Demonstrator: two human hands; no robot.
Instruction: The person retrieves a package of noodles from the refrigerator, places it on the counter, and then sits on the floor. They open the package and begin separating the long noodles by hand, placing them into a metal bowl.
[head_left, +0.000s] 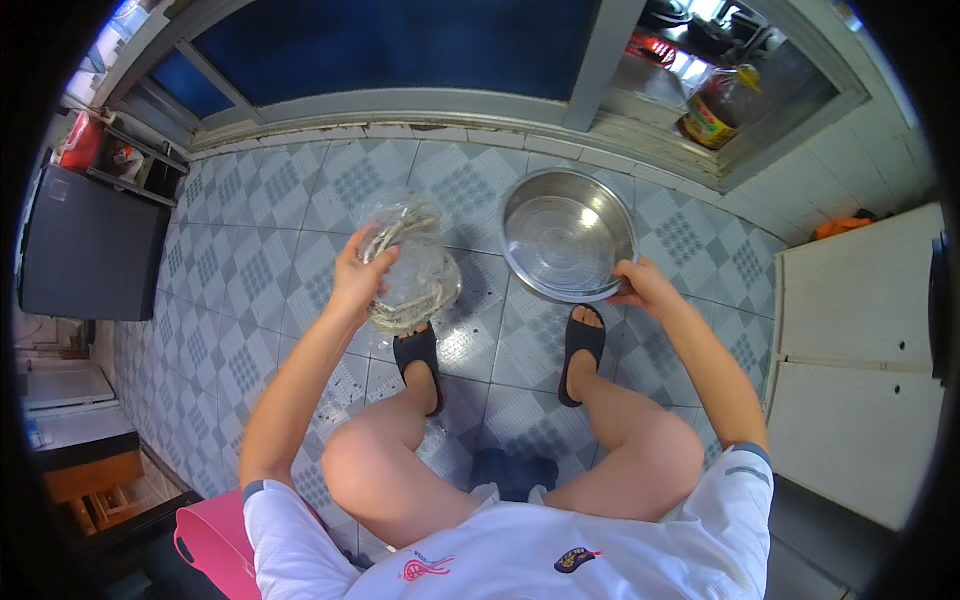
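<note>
My left hand (361, 271) grips a clear plastic bag (417, 259) that holds pale, stringy, curved strands; what they are I cannot tell. The bag hangs above the tiled floor, partly over the toes of my left slipper (417, 356). On the other side, my right hand (643, 285) pinches the rim of a round stainless steel basin (566, 238) at its near right edge. Nothing but reflections shows inside the basin. It is just in front of my right slipper (583, 341).
Behind me on the left stands a pink plastic tub (217, 540). White cabinets (847, 315) line the right. A dark grey box-like appliance (94, 244) and a metal rack (139, 161) are at left. Ahead, a framed window (397, 52) rises; an oil bottle (712, 109) stands at its opening.
</note>
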